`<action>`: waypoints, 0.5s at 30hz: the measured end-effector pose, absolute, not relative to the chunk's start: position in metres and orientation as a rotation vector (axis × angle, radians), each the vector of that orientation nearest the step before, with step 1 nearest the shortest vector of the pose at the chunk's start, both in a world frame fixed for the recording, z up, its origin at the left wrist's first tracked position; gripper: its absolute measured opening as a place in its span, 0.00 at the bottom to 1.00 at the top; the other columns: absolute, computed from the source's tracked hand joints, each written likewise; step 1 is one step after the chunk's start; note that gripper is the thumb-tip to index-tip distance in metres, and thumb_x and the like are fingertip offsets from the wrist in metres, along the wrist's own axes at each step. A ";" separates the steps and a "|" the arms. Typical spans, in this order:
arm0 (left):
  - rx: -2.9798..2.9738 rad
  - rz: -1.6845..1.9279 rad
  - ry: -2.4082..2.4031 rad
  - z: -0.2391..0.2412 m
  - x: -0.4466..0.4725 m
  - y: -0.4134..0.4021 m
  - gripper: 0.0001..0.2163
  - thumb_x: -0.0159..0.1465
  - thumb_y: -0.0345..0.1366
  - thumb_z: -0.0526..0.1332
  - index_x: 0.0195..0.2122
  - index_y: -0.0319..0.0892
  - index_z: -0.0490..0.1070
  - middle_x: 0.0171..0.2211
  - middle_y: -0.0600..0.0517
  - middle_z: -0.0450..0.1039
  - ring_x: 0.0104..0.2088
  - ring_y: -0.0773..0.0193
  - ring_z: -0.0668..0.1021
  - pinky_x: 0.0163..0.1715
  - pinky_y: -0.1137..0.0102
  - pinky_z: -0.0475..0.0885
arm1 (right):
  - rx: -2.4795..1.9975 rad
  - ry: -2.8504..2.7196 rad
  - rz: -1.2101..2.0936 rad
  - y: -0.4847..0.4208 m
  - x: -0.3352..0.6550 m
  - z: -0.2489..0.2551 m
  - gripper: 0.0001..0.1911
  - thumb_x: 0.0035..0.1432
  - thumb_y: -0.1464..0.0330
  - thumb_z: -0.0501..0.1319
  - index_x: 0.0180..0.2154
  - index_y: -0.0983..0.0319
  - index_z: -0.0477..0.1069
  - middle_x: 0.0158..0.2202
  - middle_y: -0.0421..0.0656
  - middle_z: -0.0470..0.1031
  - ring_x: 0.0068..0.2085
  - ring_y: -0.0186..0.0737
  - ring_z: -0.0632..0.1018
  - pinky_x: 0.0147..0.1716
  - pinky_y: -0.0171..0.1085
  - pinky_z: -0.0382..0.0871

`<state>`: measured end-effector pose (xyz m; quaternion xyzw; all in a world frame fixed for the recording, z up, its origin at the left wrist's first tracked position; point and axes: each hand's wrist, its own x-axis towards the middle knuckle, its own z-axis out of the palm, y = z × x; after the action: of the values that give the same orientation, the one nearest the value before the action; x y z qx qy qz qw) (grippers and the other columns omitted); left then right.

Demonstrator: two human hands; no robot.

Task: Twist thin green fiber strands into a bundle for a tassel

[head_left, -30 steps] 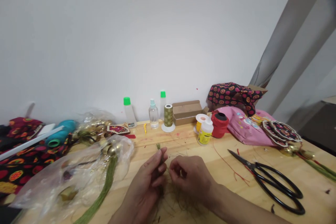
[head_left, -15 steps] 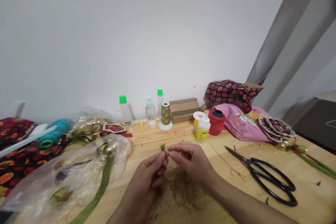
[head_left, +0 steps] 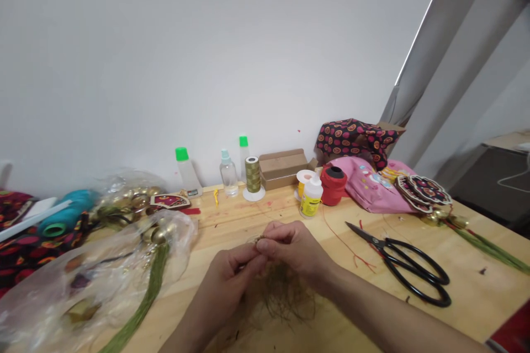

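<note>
My left hand (head_left: 236, 278) and my right hand (head_left: 296, 251) meet above the middle of the table, fingertips pinched close together. Between them they grip a bundle of olive-green thread, apparently a tassel; a small bit of its top (head_left: 257, 238) peeks out over the fingertips. Most of the bundle is hidden by my fingers. Below the hands lies or hangs a loose tangle of thread (head_left: 287, 298), dark and blurred. Black-handled scissors (head_left: 408, 265) lie to the right of my right hand, blades pointing away to the left.
Behind my hands stand a glue bottle (head_left: 310, 201), a red thread spool (head_left: 333, 187), an olive thread spool (head_left: 253, 175), clear bottles (head_left: 228, 176) and an open cardboard box (head_left: 285, 171). At left lie a plastic bag (head_left: 45, 298), a green tassel (head_left: 144, 298) and teal spool (head_left: 68, 212).
My right hand has closed in on my left, and its fingers now cover the thread tuft that stood up from my left fingertips. The view has shifted slightly right.
</note>
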<state>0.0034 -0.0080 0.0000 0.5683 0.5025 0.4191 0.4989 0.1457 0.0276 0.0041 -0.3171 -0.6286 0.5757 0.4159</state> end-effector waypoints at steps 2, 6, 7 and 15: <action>1.336 1.157 1.293 0.001 -0.001 -0.006 0.08 0.50 0.36 0.61 0.16 0.40 0.72 0.15 0.57 0.63 0.20 0.69 0.64 0.21 0.75 0.60 | -0.825 -1.597 1.362 0.033 0.149 0.004 0.08 0.49 0.67 0.59 0.24 0.63 0.74 0.24 0.38 0.69 0.29 0.32 0.69 0.30 0.32 0.62; 0.854 1.559 1.121 0.006 -0.016 -0.002 0.05 0.51 0.33 0.61 0.22 0.38 0.74 0.31 0.49 0.74 0.37 0.63 0.71 0.36 0.75 0.66 | -0.992 -1.805 1.040 0.047 0.160 -0.003 0.07 0.48 0.68 0.59 0.26 0.63 0.74 0.26 0.41 0.71 0.28 0.32 0.69 0.26 0.32 0.61; 0.738 1.629 1.013 0.009 -0.020 -0.002 0.05 0.51 0.32 0.60 0.23 0.38 0.74 0.33 0.48 0.74 0.40 0.62 0.71 0.39 0.73 0.66 | -1.024 -1.905 0.965 0.050 0.162 -0.006 0.06 0.47 0.69 0.60 0.25 0.64 0.74 0.25 0.41 0.71 0.26 0.32 0.69 0.25 0.31 0.60; 0.550 1.723 0.656 0.019 -0.035 -0.001 0.06 0.56 0.25 0.54 0.27 0.34 0.69 0.16 0.59 0.55 0.14 0.78 0.59 0.08 0.85 0.56 | -1.096 -2.407 0.617 0.044 0.149 -0.016 0.04 0.46 0.70 0.61 0.27 0.62 0.75 0.26 0.41 0.72 0.31 0.34 0.70 0.29 0.31 0.61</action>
<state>-0.0350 -0.0014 0.0193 0.2346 0.2798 0.7345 0.5720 0.1487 0.0437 -0.0164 -0.3945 -0.8663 0.2220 0.2112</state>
